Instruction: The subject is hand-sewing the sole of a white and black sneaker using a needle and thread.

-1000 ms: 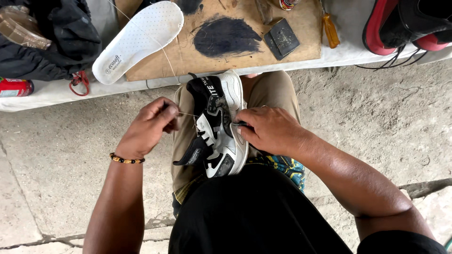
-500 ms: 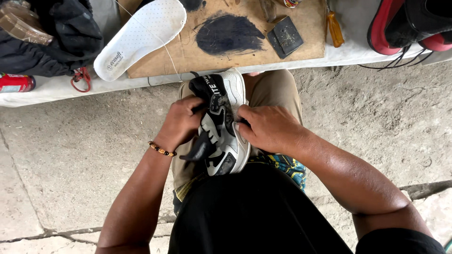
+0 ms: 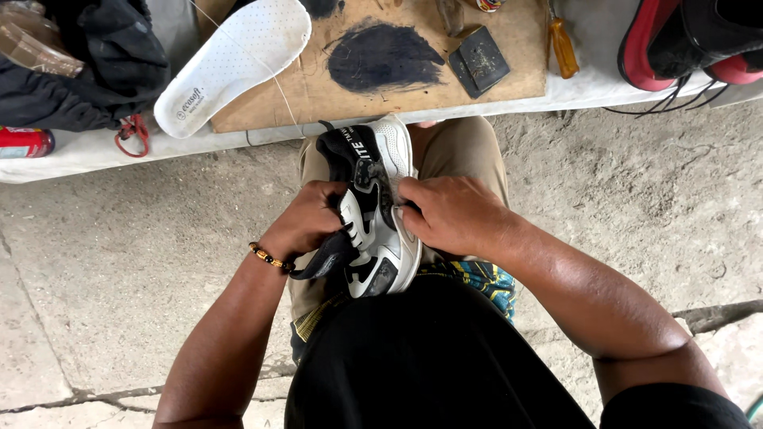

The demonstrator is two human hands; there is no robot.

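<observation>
Concrete floor (image 3: 119, 262), grey and cracked, is seen beneath a low white bench (image 3: 71, 155) that runs along the top of the view. A brown board (image 3: 524, 59) with a black stain is laid on the middle of the bench; a white insole (image 3: 238, 59) is propped over the board's left edge, and a small dark block (image 3: 478, 61) and an orange-handled tool (image 3: 563, 48) are set near its right edge. Dark clothing (image 3: 95, 63) is heaped at the bench's left end, with a red can (image 3: 24, 141) at the front edge below it. Red and black shoes (image 3: 691, 40) are placed at the right end.

A black and white sneaker (image 3: 377, 210) is held on the person's lap, just in front of the bench's front edge, sole edge turned to the right. The sneaker is gripped between both hands. The left hand (image 3: 310, 222) is closed on its dark upper from the left, fingers curled into it. The right hand (image 3: 453, 214) is pressed against the white sole edge from the right, fingertips pinched closed at the seam. A thin thread (image 3: 270, 71) is seen rising from the shoe across the insole. A beaded bracelet (image 3: 269, 256) is worn on the left wrist.
</observation>
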